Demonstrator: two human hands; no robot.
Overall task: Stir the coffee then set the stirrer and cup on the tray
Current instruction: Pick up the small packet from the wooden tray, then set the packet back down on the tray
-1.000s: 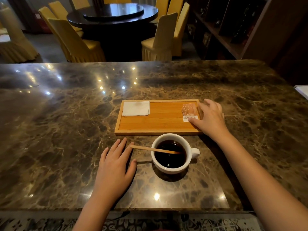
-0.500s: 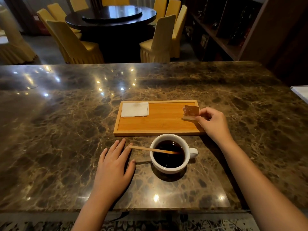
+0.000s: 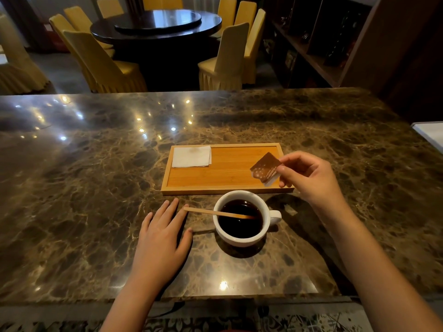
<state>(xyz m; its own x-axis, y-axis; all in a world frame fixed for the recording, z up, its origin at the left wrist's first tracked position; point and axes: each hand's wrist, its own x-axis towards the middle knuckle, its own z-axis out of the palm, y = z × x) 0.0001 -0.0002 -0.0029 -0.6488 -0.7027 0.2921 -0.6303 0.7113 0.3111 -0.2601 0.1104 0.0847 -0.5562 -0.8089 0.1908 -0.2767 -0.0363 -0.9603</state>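
A white cup [image 3: 242, 238] of black coffee stands on the marble counter just in front of the wooden tray [image 3: 215, 176]. A wooden stirrer [image 3: 203, 211] leans in the cup, its free end sticking out to the left over the rim. My left hand [image 3: 160, 238] lies flat on the counter left of the cup, fingertips close to the stirrer's end. My right hand [image 3: 309, 178] pinches a small brown sachet [image 3: 265, 167] by its edge and holds it in the air above the tray's right end.
A folded white napkin [image 3: 191, 156] lies in the tray's left end. The marble counter [image 3: 96, 200] stretches wide to the left and back. A white object [image 3: 431, 135] sits at the right edge. Beyond the counter stand yellow chairs [image 3: 105, 65] and a round dark table [image 3: 155, 22].
My right hand has picked the brown sachet up off the tray's right end and lifted it toward me. My left hand, the cup and the stirrer have stayed put.
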